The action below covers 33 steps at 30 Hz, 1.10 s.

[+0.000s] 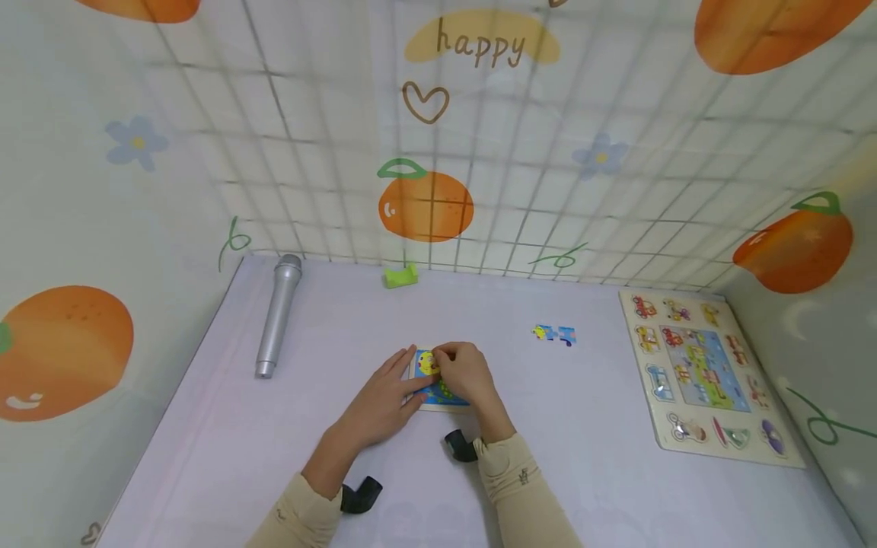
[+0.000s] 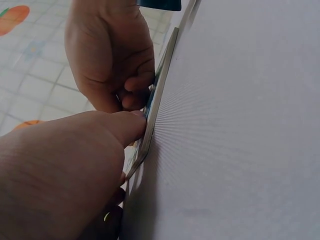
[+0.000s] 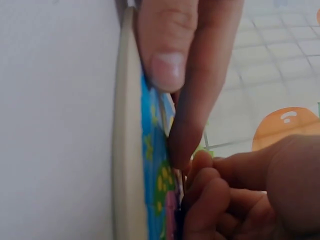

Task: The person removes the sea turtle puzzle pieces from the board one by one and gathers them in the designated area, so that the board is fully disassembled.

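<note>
A small jigsaw puzzle (image 1: 445, 403) in a pale wooden tray lies on the table, showing blue, yellow and green parts. My left hand (image 1: 381, 402) rests on its left side with fingers stretched out; in the right wrist view, the left thumb (image 3: 167, 67) presses the face near the rim. Over the upper right part, my right hand (image 1: 471, 377) has its fingers curled and pinches a puzzle piece, mostly hidden by the fingertips. The right hand (image 3: 240, 195) is also close up in the right wrist view.
Two loose puzzle pieces (image 1: 553, 334) lie to the right. Farther right is a wooden peg puzzle board (image 1: 658, 418) with vehicle pictures. A silver toy microphone (image 1: 277, 320) lies at left, a green block (image 1: 400, 275) at the back. A printed curtain (image 1: 315, 167) surrounds the table.
</note>
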Each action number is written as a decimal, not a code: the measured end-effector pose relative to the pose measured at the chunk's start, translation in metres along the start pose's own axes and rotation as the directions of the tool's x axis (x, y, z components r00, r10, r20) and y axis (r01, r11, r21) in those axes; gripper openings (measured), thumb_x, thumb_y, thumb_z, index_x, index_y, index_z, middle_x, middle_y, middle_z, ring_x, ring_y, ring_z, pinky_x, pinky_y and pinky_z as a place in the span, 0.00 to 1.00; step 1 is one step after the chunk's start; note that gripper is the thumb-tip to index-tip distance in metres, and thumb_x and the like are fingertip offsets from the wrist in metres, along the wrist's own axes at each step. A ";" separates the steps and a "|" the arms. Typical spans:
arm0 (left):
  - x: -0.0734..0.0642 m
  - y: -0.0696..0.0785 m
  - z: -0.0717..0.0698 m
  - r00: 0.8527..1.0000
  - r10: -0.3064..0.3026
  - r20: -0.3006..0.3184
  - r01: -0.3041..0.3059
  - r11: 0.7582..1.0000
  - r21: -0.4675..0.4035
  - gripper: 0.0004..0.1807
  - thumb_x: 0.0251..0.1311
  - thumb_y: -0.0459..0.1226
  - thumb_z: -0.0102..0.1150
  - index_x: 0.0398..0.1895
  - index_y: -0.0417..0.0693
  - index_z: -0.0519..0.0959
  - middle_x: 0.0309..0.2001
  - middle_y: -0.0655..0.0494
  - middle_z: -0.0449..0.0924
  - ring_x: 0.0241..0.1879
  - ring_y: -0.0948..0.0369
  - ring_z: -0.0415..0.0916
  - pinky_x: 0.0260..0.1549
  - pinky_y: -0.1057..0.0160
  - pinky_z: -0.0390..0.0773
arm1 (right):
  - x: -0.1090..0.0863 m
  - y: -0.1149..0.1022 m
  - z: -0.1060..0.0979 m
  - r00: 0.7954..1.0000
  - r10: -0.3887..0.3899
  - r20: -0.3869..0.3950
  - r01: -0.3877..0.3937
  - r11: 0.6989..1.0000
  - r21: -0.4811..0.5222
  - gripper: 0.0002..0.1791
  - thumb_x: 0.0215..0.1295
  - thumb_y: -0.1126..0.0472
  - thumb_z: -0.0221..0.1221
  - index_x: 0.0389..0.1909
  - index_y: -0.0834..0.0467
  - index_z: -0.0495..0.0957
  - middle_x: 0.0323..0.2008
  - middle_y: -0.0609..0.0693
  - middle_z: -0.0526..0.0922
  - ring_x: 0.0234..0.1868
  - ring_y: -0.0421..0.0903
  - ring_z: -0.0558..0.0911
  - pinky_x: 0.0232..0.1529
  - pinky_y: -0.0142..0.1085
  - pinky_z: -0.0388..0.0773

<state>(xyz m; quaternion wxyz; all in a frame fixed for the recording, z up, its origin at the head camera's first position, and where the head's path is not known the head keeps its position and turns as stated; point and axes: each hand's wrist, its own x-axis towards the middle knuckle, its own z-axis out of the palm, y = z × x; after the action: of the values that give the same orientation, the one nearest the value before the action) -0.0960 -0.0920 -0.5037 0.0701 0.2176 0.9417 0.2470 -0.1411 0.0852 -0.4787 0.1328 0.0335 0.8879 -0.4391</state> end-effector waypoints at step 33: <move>-0.001 -0.001 -0.003 1.000 -0.004 -0.006 0.004 0.999 -0.038 0.21 0.72 0.49 0.59 0.64 0.56 0.82 0.82 0.48 0.53 0.81 0.48 0.49 0.77 0.43 0.60 | -0.002 -0.003 0.007 0.996 -0.061 -0.060 0.057 0.996 -0.061 0.07 0.63 0.55 0.69 0.38 0.52 0.85 0.38 0.47 0.91 0.42 0.48 0.88 0.44 0.45 0.81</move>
<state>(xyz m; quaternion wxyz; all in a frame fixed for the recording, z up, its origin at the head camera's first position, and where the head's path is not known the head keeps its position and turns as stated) -0.0958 -0.0942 -0.5015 0.0717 0.2135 0.9375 0.2653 -0.1376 0.0779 -0.4803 0.0930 0.0169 0.9049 -0.4149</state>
